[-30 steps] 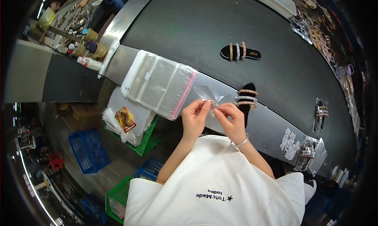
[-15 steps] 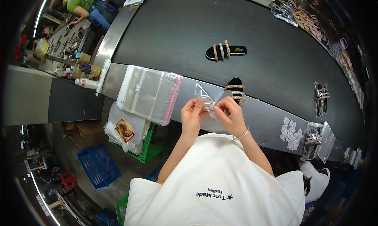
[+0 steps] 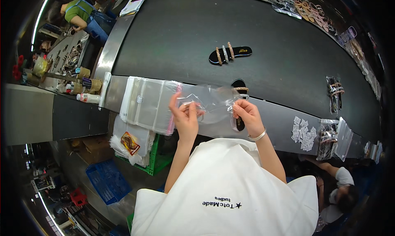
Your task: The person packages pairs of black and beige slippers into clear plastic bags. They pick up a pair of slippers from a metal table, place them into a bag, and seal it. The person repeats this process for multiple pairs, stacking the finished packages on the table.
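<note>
A clear plastic bag (image 3: 214,102) is stretched out between my hands over the front of the bench. My right hand (image 3: 249,113) pinches its right edge between thumb and fingers. At the bag's left end is my left hand (image 3: 186,120), thumb and index finger spread apart; some fingertips are partly behind the film. Partly covered by the bag and my right hand is a black sandal (image 3: 239,83) with glittery straps. Farther back, a matching sandal (image 3: 230,54) lies on the dark belt. Beside my left hand lies a stack of clear bags (image 3: 154,102) with pink-edged openings.
Small white packets (image 3: 303,133) lie scattered on the right, near bagged sandals (image 3: 328,137). Another bagged pair (image 3: 335,94) rests on the belt. A green crate (image 3: 154,162) and blue crate (image 3: 108,181) are below left. One co-worker (image 3: 82,13) stands far left; another (image 3: 343,186) is lower right.
My hands have moved apart, drawing the crumpled bag out wide. The left hand's fingers have spread, while the right still pinches the bag. The co-worker at lower right shows more now.
</note>
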Demonstrator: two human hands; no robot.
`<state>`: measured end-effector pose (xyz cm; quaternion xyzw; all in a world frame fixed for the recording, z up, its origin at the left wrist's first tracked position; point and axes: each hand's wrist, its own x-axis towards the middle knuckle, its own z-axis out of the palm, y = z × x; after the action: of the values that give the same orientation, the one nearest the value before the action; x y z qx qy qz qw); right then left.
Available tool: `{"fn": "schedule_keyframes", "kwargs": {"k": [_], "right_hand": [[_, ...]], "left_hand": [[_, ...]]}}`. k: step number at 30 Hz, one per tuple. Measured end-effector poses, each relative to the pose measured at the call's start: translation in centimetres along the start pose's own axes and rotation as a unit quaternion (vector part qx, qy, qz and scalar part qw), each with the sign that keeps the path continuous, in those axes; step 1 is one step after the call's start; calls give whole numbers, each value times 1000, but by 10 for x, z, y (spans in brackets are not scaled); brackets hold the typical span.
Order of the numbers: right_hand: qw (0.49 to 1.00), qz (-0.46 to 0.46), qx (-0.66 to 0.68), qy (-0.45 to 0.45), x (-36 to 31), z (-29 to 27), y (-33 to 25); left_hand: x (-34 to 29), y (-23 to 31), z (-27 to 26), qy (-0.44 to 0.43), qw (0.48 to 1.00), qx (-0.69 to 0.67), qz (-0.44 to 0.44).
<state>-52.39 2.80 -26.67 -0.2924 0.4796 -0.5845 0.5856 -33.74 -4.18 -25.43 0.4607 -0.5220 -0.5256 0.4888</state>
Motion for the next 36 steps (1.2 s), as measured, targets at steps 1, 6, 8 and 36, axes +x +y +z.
{"fn": "schedule_keyframes", "kwargs": {"k": [1, 6, 8, 36], "right_hand": [[1000, -4, 7, -15, 1, -1, 3], [993, -25, -116, -15, 0, 0, 12], [967, -127, -220, -5, -1, 5, 14], [777, 193, -567, 195, 7, -82, 146]], "left_hand": [[-2, -4, -2, -29, 998, 44, 17], [1, -13, 12, -183, 979, 1, -93], [-1, -15, 10, -185, 968, -58, -156], [13, -57, 24, -202, 970, 138, -7]]}}
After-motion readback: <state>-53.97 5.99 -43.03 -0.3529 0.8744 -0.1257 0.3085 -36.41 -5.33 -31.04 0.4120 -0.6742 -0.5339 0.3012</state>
